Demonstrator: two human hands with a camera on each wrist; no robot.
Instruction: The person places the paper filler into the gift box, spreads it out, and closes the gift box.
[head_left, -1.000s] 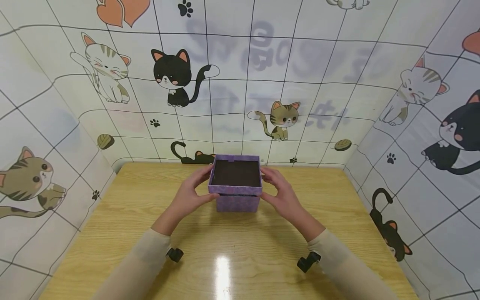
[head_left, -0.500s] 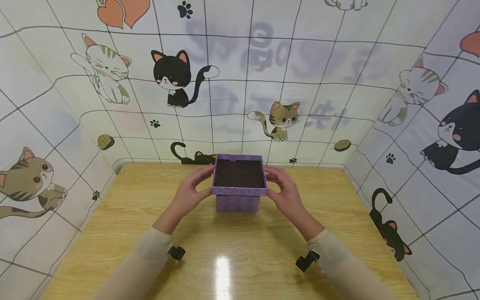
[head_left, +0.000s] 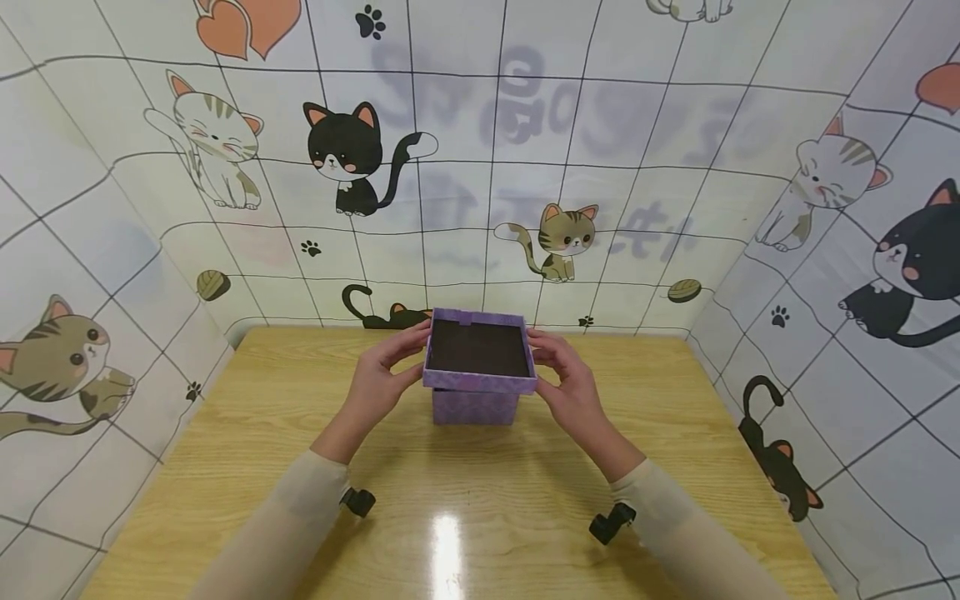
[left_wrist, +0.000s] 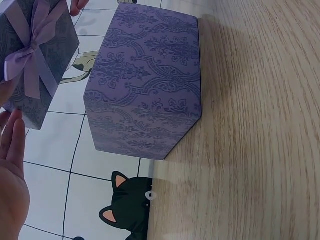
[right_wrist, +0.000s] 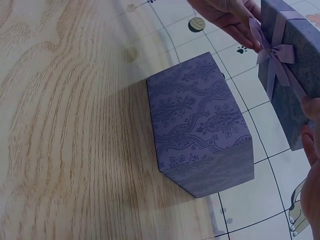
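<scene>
Left hand grips the lid's left side, fingers curled round its edge; right hand grips the right side the same way. Lid held inverted, dark inside facing up, just above the box, apart from it, tilted slightly. Box stands on the table near the middle of the far edge, by the cat-print wall. Box interior hidden by the lid in the head view; contents cannot be told. Lid holds nothing visible, just its dark lining. Wrist views show what the head view does not: a purple ribbon bow on the lid's underside-facing top, the box's damask pattern, and the gap between lid and box. Left wrist view shows only fingertips at the lid.
</scene>
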